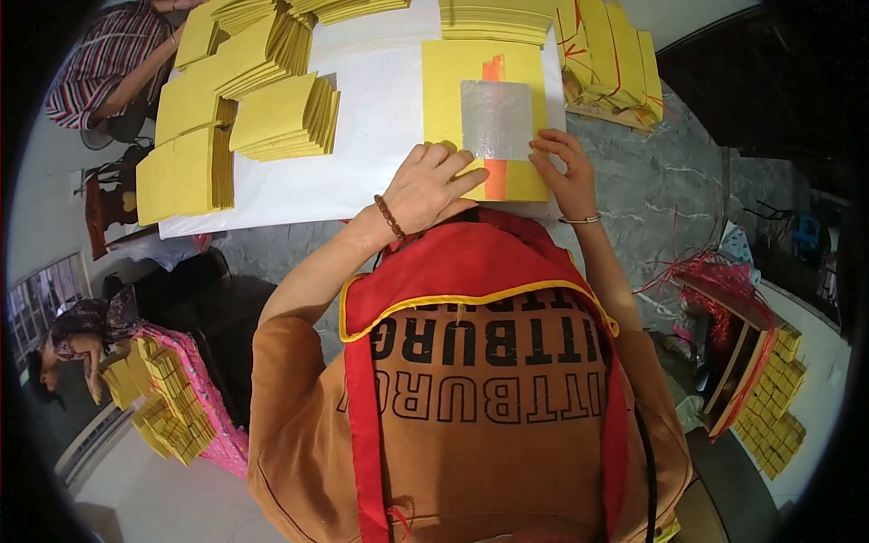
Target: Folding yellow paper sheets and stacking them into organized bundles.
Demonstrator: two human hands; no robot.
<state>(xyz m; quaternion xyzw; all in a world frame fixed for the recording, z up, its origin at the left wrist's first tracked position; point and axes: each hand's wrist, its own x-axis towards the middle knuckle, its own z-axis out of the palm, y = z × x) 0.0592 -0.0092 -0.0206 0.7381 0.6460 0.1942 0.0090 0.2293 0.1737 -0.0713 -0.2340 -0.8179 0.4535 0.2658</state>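
A stack of yellow paper (439,109) lies in front of me on the table. A band of orange-red colour (494,185) runs down its middle, and a square silver foil sheet (496,118) covers most of that band. My left hand (433,185) has its bent fingers and thumb at the foil's lower left corner, with its palm over the paper's near edge. Beyond the foil's right side, my right hand (566,176) closes thumb and fingertips at its lower right corner. How firmly each corner is gripped is partly hidden by the fingers.
Folded yellow paper bundles (181,172) stand along the table's left side, with one bundle (288,118) nearer the middle. More yellow stacks (498,20) lie at the far edge. Tied bundles (611,59) sit beyond the right edge. Another person (109,72) is at the far left.
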